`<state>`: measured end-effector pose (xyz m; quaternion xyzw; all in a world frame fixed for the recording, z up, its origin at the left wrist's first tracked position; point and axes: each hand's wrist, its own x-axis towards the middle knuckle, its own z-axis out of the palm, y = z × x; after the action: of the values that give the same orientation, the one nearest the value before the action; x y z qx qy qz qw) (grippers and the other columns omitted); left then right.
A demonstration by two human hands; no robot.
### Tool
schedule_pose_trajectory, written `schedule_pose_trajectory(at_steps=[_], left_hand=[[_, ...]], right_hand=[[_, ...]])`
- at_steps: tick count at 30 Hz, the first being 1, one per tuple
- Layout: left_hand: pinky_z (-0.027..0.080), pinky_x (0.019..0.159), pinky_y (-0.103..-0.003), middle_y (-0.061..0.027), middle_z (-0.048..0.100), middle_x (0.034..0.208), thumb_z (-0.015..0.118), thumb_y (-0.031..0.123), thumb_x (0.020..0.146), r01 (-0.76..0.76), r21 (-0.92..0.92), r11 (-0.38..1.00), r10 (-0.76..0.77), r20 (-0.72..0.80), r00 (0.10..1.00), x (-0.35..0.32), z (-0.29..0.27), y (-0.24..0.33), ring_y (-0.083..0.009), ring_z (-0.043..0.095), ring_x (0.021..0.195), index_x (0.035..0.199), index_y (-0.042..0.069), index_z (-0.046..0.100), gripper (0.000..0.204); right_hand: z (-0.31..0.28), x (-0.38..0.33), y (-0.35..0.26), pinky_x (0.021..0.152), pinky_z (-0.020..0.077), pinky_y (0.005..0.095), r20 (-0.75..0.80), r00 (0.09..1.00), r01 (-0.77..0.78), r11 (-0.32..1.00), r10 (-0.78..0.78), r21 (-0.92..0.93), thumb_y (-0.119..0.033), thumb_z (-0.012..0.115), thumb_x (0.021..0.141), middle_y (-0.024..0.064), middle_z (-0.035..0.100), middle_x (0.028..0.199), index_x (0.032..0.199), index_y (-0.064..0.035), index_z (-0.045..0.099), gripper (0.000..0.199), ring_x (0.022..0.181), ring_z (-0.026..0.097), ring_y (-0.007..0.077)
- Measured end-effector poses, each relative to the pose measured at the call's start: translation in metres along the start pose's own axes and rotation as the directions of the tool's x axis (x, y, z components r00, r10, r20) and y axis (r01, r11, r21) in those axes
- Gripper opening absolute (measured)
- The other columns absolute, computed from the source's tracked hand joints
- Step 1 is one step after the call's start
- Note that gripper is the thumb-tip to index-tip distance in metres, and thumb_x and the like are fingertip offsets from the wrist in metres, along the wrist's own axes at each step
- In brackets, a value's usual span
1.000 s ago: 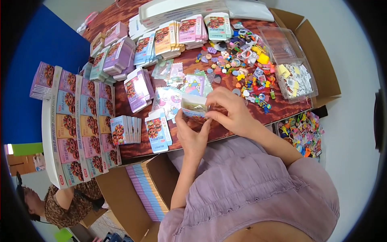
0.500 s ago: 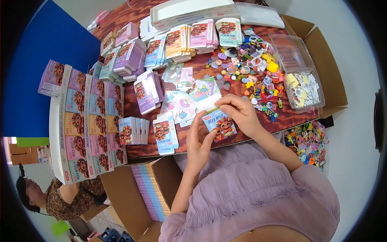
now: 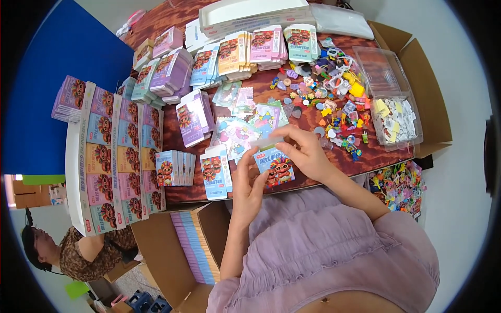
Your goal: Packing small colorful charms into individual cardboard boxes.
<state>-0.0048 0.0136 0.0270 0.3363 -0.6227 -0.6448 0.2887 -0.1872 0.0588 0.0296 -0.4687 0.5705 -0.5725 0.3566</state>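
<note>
Between my hands is a small blue printed box [image 3: 274, 168] with a cartoon figure on its front, held over the table's front edge. My left hand [image 3: 248, 187] grips its left side, thumb across the front. At its top, the fingers of my right hand [image 3: 301, 155] pinch the edge by a raised white flap [image 3: 265, 141]. The box's inside is hidden from view. Left of my hands lies another blue box [image 3: 214, 173] with its side flap out. Beyond them, pastel cartoon stickers or cards [image 3: 234, 136] overlap on the table.
Small colourful trinkets [image 3: 334, 94] are heaped at right, beside a clear plastic tray [image 3: 396, 122] of paper pieces. Stacked boxes [image 3: 229, 52] line the back. A display tray of boxes [image 3: 104, 161] stands left, near another person [image 3: 78, 250]. An open carton [image 3: 172, 261] is below.
The blue box and both my hands have shifted slightly left. The white flap at its top now looks narrower and more tilted down toward the box.
</note>
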Motion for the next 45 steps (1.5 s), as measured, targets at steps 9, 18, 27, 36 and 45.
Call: schedule_pose_trajectory(at_steps=[9,18,27,36,45], left_hand=[[0.052,0.086,-0.03,-0.017,0.053,0.126,0.054,-0.013,0.091,-0.014,0.112,0.994,0.009,0.046,0.999,-0.005,-0.001,-0.011,-0.0217,0.062,0.11,0.146,0.006,0.027,0.063],[0.053,0.088,-0.033,-0.018,0.056,0.124,0.055,-0.01,0.093,0.04,0.047,0.998,-0.038,-0.029,0.999,-0.017,-0.003,-0.012,-0.0228,0.063,0.11,0.15,0.004,0.026,0.066],[0.05,0.08,-0.028,-0.0111,0.056,0.12,0.055,-0.007,0.093,0.038,0.145,0.989,-0.039,0.004,0.999,-0.026,-0.014,-0.017,-0.0172,0.059,0.097,0.14,0.005,0.045,0.049],[0.049,0.078,-0.031,-0.0144,0.06,0.111,0.054,-0.002,0.095,-0.003,0.315,0.949,0.098,-0.285,0.953,-0.031,-0.013,-0.022,-0.0196,0.057,0.089,0.135,0.004,0.051,0.041],[0.05,0.086,-0.029,-0.0116,0.061,0.117,0.052,-0.002,0.096,0.016,0.196,0.981,0.033,-0.241,0.97,-0.03,-0.023,-0.016,-0.0149,0.059,0.102,0.134,0.003,0.051,0.038]], right_hand=[[-0.007,0.007,0.011,0.066,0.0462,0.0227,0.158,0.974,-0.179,0.978,0.162,0.103,-0.006,0.07,0.087,0.0019,0.067,0.091,0.09,-0.0001,0.065,0.008,0.078,0.059,0.0057],[-0.007,0.004,0.013,0.078,0.0514,0.0289,0.292,0.956,-0.019,0.999,0.028,-0.034,-0.001,0.068,0.085,0.0097,0.071,0.098,0.097,0.0029,0.07,0.013,0.09,0.066,0.0152],[-0.002,-0.011,0.015,0.085,0.0509,0.0325,0.339,0.94,0.046,0.997,-0.021,-0.066,0.001,0.066,0.085,0.0122,0.07,0.107,0.105,0.0017,0.07,0.021,0.098,0.066,0.0218],[0.022,-0.007,0.017,0.085,0.0488,0.0308,0.324,0.946,0.017,1.0,-0.021,0.017,0.001,0.063,0.087,0.0094,0.068,0.102,0.107,0.0017,0.07,0.021,0.098,0.063,0.0192],[0.031,-0.01,0.013,0.087,0.0475,0.0304,0.361,0.931,-0.062,0.998,0.05,0.022,-0.004,0.062,0.091,0.0098,0.067,0.109,0.12,-0.0001,0.067,0.03,0.099,0.062,0.018]])
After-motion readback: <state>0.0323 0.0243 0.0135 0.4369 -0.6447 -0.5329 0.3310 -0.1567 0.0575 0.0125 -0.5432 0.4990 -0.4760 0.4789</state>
